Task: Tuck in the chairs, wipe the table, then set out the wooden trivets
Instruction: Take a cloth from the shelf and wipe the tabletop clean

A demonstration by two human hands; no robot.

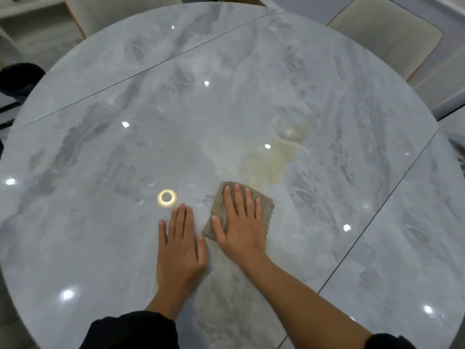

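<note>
- Two hands lie flat on the round grey marble table (100,159).
- Right hand (241,227): fingers (237,197) straight and slightly spread, pressing a folded tan cloth (267,206) onto the table; the cloth's edges show beyond the fingertips.
- Left hand (180,248): fingers straight and close together, resting on the table just beside the cloth.
- Yellowish smear (271,162): just beyond the right fingertips.
- Chair (392,34): well beyond the fingers, at the table's far right edge.

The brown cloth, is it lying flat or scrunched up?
Flat. The small grey-brown cloth lies spread on the round grey marble table, pressed under the right hand, which has straight fingers. Whether it is folded in layers, cannot tell.
</note>
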